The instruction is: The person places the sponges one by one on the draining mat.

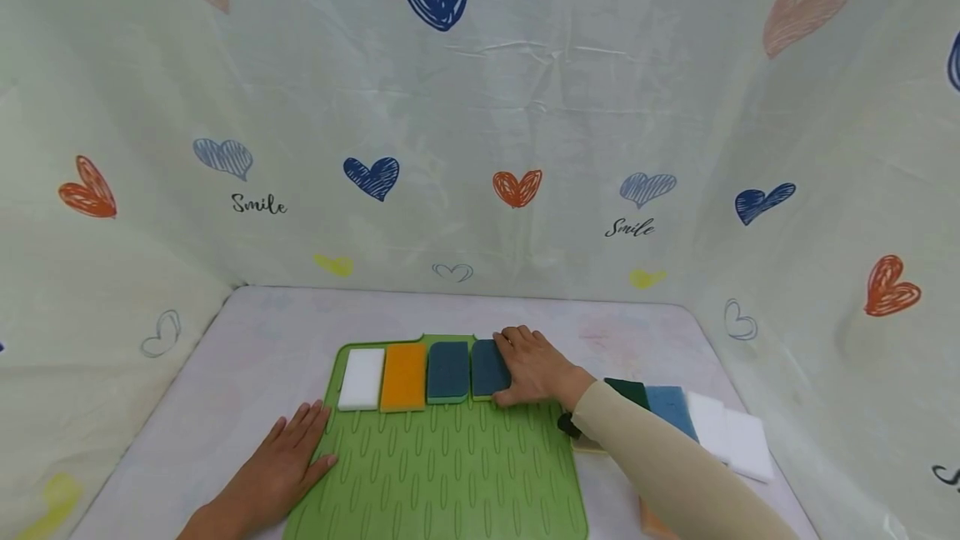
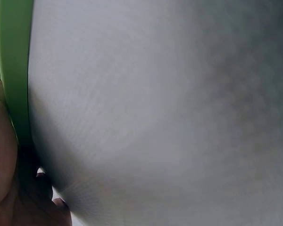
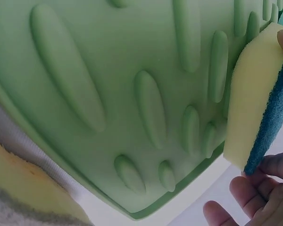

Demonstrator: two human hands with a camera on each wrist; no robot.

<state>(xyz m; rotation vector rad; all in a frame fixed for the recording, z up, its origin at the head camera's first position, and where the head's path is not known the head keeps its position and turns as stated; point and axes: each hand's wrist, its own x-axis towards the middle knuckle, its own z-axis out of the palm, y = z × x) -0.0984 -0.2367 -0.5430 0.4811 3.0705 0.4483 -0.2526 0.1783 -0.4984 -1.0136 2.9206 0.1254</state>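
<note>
Head view: right hand (image 1: 534, 367) grips the blue sponge (image 1: 489, 367) at the mat's (image 1: 442, 465) one o'clock; left hand (image 1: 288, 461) lies flat at eight o'clock. Right wrist view: fingers (image 3: 245, 193) pinch the sponge (image 3: 254, 99); best butt it squarely against its neighbour.

On the green ridged mat (image 1: 450, 473): white sponge (image 1: 362, 378), orange sponge (image 1: 403, 377), dark blue sponge (image 1: 447, 372), side by side in a row. Off the mat's right edge, on the pale tabletop (image 1: 225, 373): dark green sponge (image 1: 628, 391), light blue sponge (image 1: 670, 408), two white sponges (image 1: 731, 436). Behind, heart-printed cloth backdrop (image 1: 480, 107) reading "Smile".
</note>
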